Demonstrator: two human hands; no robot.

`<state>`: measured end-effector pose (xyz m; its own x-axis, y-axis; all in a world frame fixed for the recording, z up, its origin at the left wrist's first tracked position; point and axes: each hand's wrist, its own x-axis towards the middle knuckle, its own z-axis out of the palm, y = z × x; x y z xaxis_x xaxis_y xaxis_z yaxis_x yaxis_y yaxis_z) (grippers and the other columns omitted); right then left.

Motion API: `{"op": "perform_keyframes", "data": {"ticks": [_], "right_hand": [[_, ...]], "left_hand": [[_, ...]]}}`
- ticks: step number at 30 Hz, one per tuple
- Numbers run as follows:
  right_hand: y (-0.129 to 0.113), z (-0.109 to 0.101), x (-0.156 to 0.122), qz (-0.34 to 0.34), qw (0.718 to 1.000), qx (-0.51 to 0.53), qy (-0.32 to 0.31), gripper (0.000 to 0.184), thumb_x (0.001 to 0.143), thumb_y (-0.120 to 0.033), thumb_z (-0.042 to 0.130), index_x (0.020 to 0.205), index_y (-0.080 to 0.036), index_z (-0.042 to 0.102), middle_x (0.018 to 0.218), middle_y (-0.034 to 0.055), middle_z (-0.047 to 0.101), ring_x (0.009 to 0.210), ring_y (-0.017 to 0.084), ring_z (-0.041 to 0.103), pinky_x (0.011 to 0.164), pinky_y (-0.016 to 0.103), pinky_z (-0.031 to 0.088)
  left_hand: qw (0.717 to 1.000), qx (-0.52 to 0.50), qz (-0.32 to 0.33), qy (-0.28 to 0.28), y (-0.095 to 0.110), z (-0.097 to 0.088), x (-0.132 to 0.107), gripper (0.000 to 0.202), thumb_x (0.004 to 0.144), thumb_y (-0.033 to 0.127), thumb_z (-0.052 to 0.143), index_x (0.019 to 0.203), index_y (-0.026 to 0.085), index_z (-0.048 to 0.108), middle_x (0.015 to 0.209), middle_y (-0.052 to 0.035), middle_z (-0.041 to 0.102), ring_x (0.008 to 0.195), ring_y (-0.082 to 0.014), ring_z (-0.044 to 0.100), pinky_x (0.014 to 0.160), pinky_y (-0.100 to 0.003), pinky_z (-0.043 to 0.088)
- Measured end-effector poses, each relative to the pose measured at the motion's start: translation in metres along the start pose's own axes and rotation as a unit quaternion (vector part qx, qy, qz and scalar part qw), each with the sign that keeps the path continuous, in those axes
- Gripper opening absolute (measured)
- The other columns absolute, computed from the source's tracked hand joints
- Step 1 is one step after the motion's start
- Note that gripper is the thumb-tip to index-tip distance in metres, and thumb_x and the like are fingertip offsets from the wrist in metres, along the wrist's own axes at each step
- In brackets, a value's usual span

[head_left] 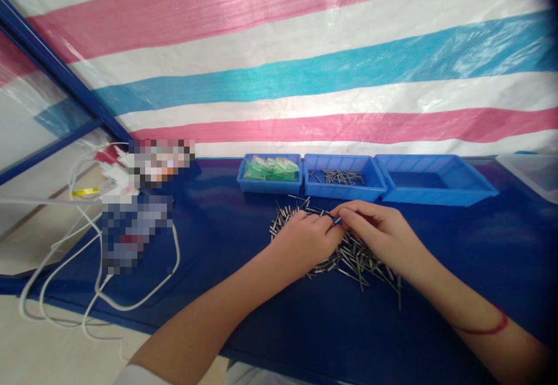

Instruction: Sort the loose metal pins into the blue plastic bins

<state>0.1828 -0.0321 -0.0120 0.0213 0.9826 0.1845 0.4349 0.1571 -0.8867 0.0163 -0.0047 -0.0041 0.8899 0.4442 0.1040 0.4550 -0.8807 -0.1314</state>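
Observation:
A pile of thin metal pins (353,257) lies on the dark blue table (244,309). My left hand (305,236) rests on the pile with its fingers curled, pinching a pin at its tip. My right hand (375,228) meets it from the right, fingers pinched on the same small pin (335,219). Both hands touch each other above the pile's far edge.
Three blue bins stand behind the pile: one with green parts (270,173), one with a few pins (342,177), one empty (431,178). White cables (100,292) and blurred devices lie at the left. A striped tarp hangs behind.

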Motion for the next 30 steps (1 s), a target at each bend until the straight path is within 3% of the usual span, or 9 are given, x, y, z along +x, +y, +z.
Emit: {"op": "perform_keyframes", "data": {"ticks": [5, 8, 12, 14, 17, 22, 26, 30], "right_hand": [[0.001, -0.003, 0.001, 0.014, 1.000, 0.006, -0.005, 0.026, 0.086, -0.038, 0.052, 0.084, -0.019, 0.070, 0.077, 0.0043, 0.068, 0.075, 0.020, 0.064, 0.071, 0.030, 0.052], [0.003, -0.003, -0.001, 0.005, 1.000, 0.002, -0.022, 0.024, 0.087, -0.038, 0.052, 0.092, -0.020, 0.068, 0.089, 0.0046, 0.069, 0.084, 0.020, 0.063, 0.076, 0.030, 0.050], [0.004, 0.000, -0.003, 0.021, 0.998, 0.002, -0.052, 0.029, 0.086, -0.044, 0.055, 0.102, -0.021, 0.063, 0.094, 0.0052, 0.067, 0.083, 0.020, 0.061, 0.071, 0.031, 0.048], [0.004, 0.001, -0.004, 0.025, 0.997, 0.003, -0.068, 0.029, 0.086, -0.046, 0.055, 0.097, -0.020, 0.063, 0.086, 0.0047, 0.066, 0.075, 0.018, 0.059, 0.066, 0.029, 0.047], [0.002, -0.001, -0.004, 0.035, 0.998, 0.019, -0.057, 0.030, 0.087, -0.047, 0.053, 0.083, -0.018, 0.063, 0.069, 0.0019, 0.060, 0.061, 0.013, 0.052, 0.056, 0.026, 0.043], [-0.001, -0.007, -0.003, 0.043, 0.998, 0.050, 0.003, 0.026, 0.086, -0.044, 0.057, 0.083, -0.019, 0.063, 0.058, -0.0022, 0.053, 0.051, 0.010, 0.047, 0.049, 0.023, 0.038], [-0.006, -0.006, -0.003, 0.021, 0.998, 0.055, 0.032, 0.021, 0.084, -0.038, 0.060, 0.078, -0.019, 0.064, 0.064, -0.0002, 0.060, 0.056, 0.011, 0.053, 0.053, 0.024, 0.043], [-0.005, -0.002, -0.005, -0.003, 0.997, 0.053, 0.052, 0.015, 0.082, -0.034, 0.063, 0.082, -0.021, 0.069, 0.079, 0.0025, 0.068, 0.072, 0.016, 0.062, 0.064, 0.026, 0.049]], "left_hand": [[0.997, -0.051, -0.044, 0.023, -0.013, -0.007, -0.004, 0.022, 0.097, 0.018, 0.038, 0.108, 0.017, 0.058, 0.098, -0.0044, 0.062, 0.088, -0.0173, 0.061, 0.074, -0.030, 0.045], [0.983, -0.144, -0.075, 0.085, -0.018, -0.005, -0.006, 0.024, 0.098, 0.020, 0.036, 0.106, 0.015, 0.059, 0.101, -0.0061, 0.062, 0.094, -0.0163, 0.060, 0.083, -0.027, 0.047], [0.913, -0.315, -0.158, 0.207, -0.018, -0.004, -0.005, 0.025, 0.098, 0.021, 0.038, 0.105, 0.016, 0.061, 0.101, -0.0055, 0.065, 0.097, -0.0147, 0.060, 0.090, -0.025, 0.046], [0.877, -0.372, -0.194, 0.234, -0.015, -0.005, -0.003, 0.022, 0.095, 0.023, 0.043, 0.102, 0.016, 0.063, 0.100, -0.0048, 0.067, 0.092, -0.0148, 0.062, 0.087, -0.026, 0.047], [0.844, -0.423, -0.228, 0.237, -0.009, -0.006, -0.002, 0.020, 0.092, 0.025, 0.049, 0.100, 0.017, 0.065, 0.097, -0.0048, 0.069, 0.086, -0.0155, 0.063, 0.083, -0.027, 0.049], [0.815, -0.482, -0.244, 0.209, 0.000, -0.004, 0.000, 0.019, 0.090, 0.025, 0.052, 0.098, 0.018, 0.067, 0.095, -0.0034, 0.070, 0.076, -0.0131, 0.061, 0.073, -0.024, 0.048], [0.802, -0.512, -0.249, 0.180, 0.002, -0.002, 0.001, 0.022, 0.088, 0.029, 0.054, 0.103, 0.018, 0.066, 0.093, -0.0022, 0.070, 0.063, -0.0101, 0.056, 0.063, -0.022, 0.046], [0.814, -0.501, -0.245, 0.161, 0.000, -0.002, 0.001, 0.024, 0.089, 0.031, 0.053, 0.103, 0.017, 0.068, 0.092, -0.0026, 0.071, 0.070, -0.0124, 0.059, 0.066, -0.023, 0.045]]}}
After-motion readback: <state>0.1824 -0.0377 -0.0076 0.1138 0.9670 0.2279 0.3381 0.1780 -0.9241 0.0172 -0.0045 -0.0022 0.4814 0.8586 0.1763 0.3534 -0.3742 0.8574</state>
